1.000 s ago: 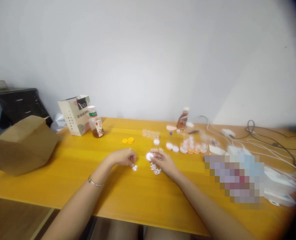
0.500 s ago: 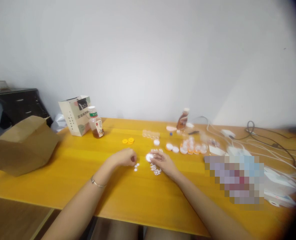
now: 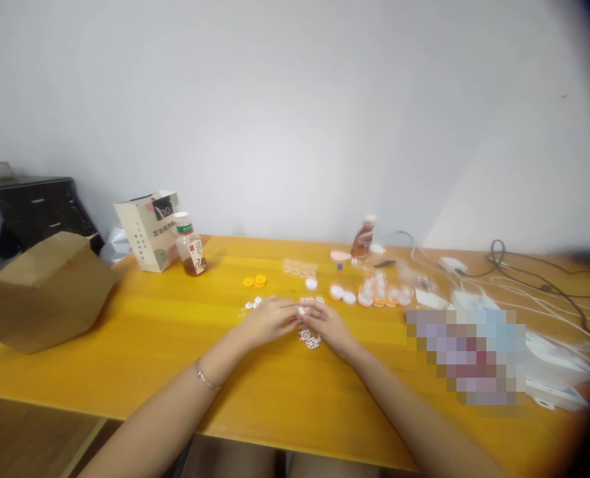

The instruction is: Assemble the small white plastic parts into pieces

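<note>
My right hand [image 3: 329, 328] holds a small round white disc [image 3: 301, 310] between thumb and fingers. My left hand [image 3: 274, 318] meets it from the left, fingertips pinched at the disc's edge; whatever they grip is hidden. Just below the hands lie white openwork plastic pieces [image 3: 313, 343], and another white openwork piece [image 3: 319, 301] shows behind my right fingers. Left of my left hand are several tiny white parts [image 3: 258, 301]. Beyond them sit two yellow discs [image 3: 260, 281]. A white round cap [image 3: 311, 284] lies past the fingertips.
White and orange caps [image 3: 379, 292] cluster to the right, near a brown bottle [image 3: 363, 238]. A labelled bottle [image 3: 195, 255] and a paper carton bag [image 3: 150, 232] stand at the back left. A brown paper bag [image 3: 46, 292] lies left. Cables [image 3: 534, 279] and a blurred-out item [image 3: 467, 358] occupy the right.
My left hand has moved right and meets my right hand at the white disc, now largely covered by fingers. Tiny white parts show behind the left hand.
</note>
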{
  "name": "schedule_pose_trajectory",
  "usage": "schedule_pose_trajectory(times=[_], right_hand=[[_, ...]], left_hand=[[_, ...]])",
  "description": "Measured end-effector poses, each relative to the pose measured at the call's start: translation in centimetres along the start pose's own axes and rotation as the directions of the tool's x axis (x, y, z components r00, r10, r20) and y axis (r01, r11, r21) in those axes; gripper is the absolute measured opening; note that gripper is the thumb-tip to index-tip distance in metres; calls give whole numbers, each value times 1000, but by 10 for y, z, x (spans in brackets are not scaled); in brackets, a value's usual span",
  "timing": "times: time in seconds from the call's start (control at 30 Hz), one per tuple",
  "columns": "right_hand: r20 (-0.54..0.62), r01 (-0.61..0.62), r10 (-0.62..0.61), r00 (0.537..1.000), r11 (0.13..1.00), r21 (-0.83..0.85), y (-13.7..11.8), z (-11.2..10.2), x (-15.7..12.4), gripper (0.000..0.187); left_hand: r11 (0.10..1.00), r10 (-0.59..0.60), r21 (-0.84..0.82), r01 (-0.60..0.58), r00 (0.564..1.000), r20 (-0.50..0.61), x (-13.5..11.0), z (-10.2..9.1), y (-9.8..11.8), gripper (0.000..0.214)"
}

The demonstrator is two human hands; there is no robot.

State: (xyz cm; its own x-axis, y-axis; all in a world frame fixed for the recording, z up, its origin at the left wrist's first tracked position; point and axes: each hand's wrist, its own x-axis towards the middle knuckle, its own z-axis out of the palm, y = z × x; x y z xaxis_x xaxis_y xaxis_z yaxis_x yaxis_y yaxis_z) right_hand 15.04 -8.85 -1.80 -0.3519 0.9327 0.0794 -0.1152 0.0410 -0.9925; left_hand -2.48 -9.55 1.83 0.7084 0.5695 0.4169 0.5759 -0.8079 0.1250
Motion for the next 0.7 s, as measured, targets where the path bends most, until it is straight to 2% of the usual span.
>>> schedule_pose_trajectory(times=[0.13, 0.33, 0.7], right_hand=[[4, -7, 7, 1000, 999, 35, -1, 0, -1, 37], [-3, -14, 14, 1000, 999, 41, -3, 2, -3, 39], [-33, -27, 29, 999, 999, 46, -7, 2, -4, 39]], left_hand=[[994, -26, 103, 27, 1000, -14, 0, 3, -3, 18], [989, -1, 145, 1, 1000, 0, -1, 4, -4, 20], [999, -9, 39, 9, 1000, 11, -2, 1, -2, 16]])
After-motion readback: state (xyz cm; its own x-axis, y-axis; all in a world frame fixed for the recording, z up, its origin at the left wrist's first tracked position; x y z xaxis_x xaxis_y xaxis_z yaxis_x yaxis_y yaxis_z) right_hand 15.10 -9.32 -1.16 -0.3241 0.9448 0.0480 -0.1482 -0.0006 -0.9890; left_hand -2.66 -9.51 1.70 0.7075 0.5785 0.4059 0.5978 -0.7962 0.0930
